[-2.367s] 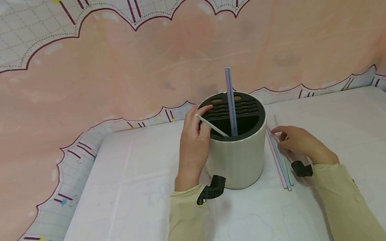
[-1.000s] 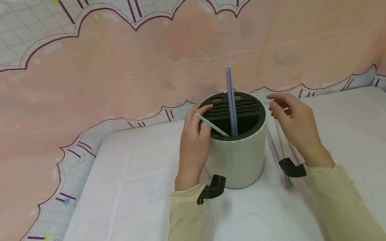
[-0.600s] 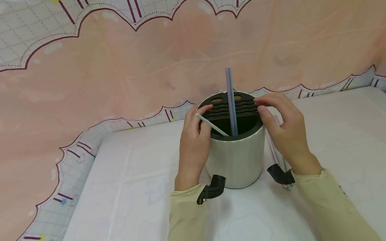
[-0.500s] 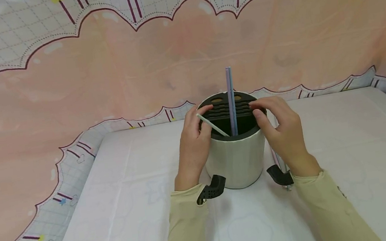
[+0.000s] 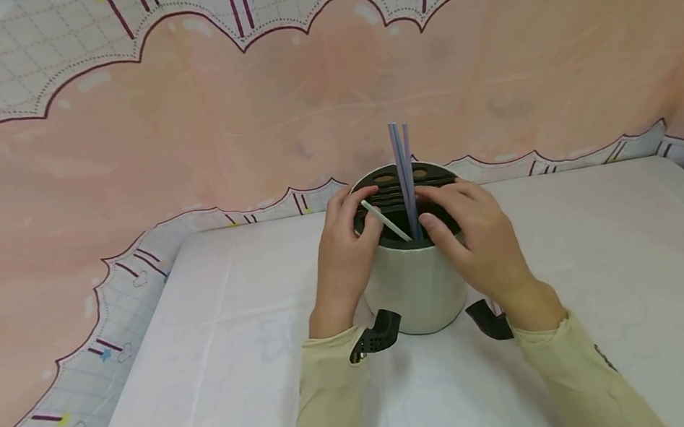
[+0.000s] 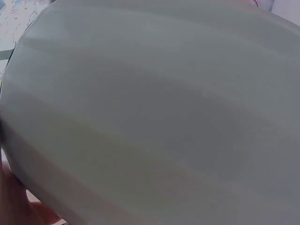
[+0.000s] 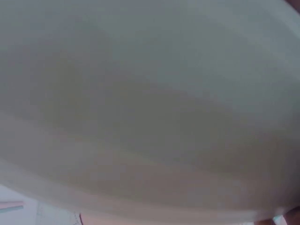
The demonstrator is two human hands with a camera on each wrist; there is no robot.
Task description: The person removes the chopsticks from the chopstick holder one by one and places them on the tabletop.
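A white round holder (image 5: 415, 291) with a black slotted lid stands on the table. Several thin purple and blue sticks (image 5: 400, 161) rise from its front opening, their tops slightly spread. A pale green stick (image 5: 387, 220) leans out of the same opening toward my left hand (image 5: 343, 250). The left fingers curl over the rim, with the thumb beside the pale green stick. My right hand (image 5: 481, 245) reaches over the other side, index fingertip and thumb tip right at the purple sticks. I cannot tell whether it pinches one. Both wrist views are filled mostly by the holder wall (image 6: 154, 108).
To the right of the holder, sticks lie on the table, mostly hidden by the right hand; a pink end (image 5: 495, 306) shows. A white cloth (image 5: 240, 374) covers the table. Behind stands a peach patterned backdrop (image 5: 276, 120).
My right hand has left the sticks on the table and moved up and left over the holder's opening. The upright sticks have shifted left and spread; the pale green stick has moved slightly right.
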